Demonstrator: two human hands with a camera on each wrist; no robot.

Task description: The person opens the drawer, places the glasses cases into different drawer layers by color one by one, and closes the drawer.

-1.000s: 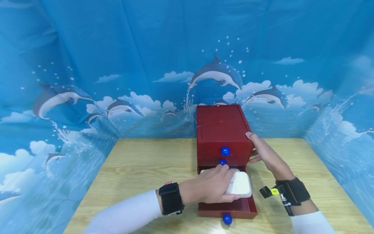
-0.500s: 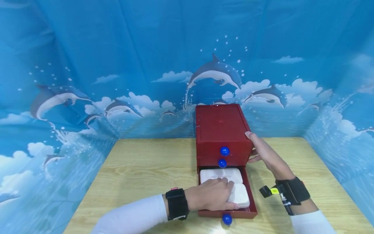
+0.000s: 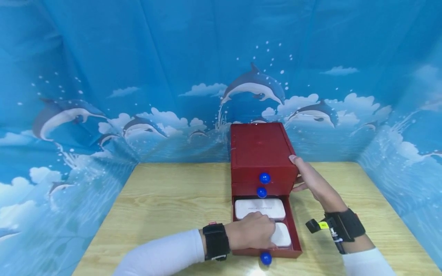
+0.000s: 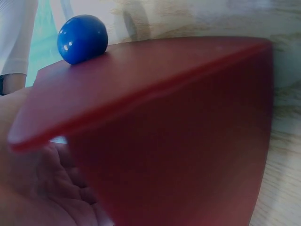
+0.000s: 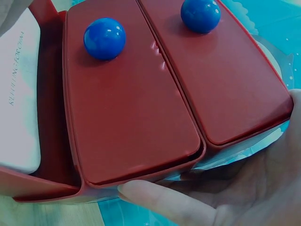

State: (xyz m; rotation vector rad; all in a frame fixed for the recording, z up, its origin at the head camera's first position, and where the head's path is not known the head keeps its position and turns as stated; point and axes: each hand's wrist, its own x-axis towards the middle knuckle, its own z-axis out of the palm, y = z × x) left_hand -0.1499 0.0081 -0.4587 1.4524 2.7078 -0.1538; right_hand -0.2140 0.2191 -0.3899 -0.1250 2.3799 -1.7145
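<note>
A red drawer cabinet with blue ball knobs stands towards the back of the table. Its bottom drawer is pulled out, with two white cases inside. The larger white case, with faint lettering, lies at the back of the drawer. In front of it, the smaller white case lies partly under my left hand, whose curled fingers and thumb hold it. My right hand grips the cabinet's right side, thumb at the top edge and fingers against the side wall.
The wooden table extends on both sides of the cabinet. A blue dolphin-print curtain hangs right behind it. The upper two drawers are shut, their blue knobs sticking out. Another blue knob juts from the open drawer's front.
My left hand has lowered the smaller case into the front of the drawer, shifting towards me. The larger case has come into fuller view. My right hand has stayed on the cabinet.
</note>
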